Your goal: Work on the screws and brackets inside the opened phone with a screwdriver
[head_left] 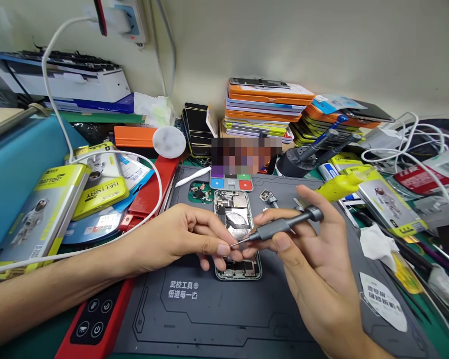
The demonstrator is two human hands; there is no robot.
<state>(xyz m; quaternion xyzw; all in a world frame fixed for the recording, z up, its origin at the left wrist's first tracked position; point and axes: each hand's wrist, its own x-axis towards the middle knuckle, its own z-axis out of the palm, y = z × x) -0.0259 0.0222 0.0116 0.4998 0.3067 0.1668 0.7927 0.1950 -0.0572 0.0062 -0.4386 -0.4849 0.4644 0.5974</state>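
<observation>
My right hand [322, 269] holds a dark grey precision screwdriver [273, 230] between thumb and fingers, its shaft slanting down to the left. The thumb and fingertips of my left hand [183, 237] are pinched together right at the screwdriver's tip. Whatever tiny thing may be between them is hidden. Beneath both hands lies an opened smartphone [228, 200] with its inner parts bare, on a dark grey work mat [217, 319]. My fingers cover the phone's middle.
A small green circuit board [201, 193] and a white pen-like tool [193, 176] lie beyond the phone. Battery boxes [41, 209] and a red device [93, 314] flank the left. At right are a screwdriver stand [297, 162], a yellow bottle [340, 184] and loose tools. Stacked boxes [265, 107] line the wall.
</observation>
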